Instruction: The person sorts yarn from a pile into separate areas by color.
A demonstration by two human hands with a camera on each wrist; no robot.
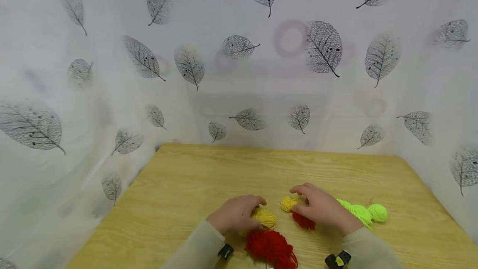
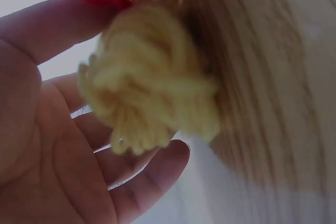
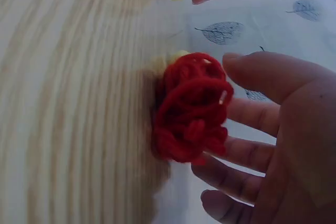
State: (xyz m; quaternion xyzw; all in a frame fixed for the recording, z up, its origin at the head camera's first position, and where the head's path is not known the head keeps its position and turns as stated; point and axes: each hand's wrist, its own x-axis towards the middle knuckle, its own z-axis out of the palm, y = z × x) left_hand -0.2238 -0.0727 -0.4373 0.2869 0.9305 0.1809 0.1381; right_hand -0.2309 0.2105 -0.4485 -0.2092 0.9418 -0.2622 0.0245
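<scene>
A yellow yarn bundle [image 1: 265, 218] lies on the wooden table, with my left hand [image 1: 240, 214] curved loosely round its left side. In the left wrist view the fingers are spread behind the yellow yarn [image 2: 149, 77], and the thumb reaches along its top. Close below that hand is a larger red yarn heap [image 1: 269, 247] with loose strands. My right hand [image 1: 323, 207] arches over a small red yarn bundle [image 1: 303, 221]. The right wrist view has its thumb and fingers spread beside the red loops [image 3: 191, 114]. A small yellow yarn ball [image 1: 288, 204] sits near the right fingertips.
Bright green yarn [image 1: 356, 211] with a round green ball [image 1: 378, 213] at its end lies to the right, partly behind my right forearm. The wooden table [image 1: 209, 169] backs onto a white curtain [image 1: 239, 82] with leaf prints. Black bands circle both wrists.
</scene>
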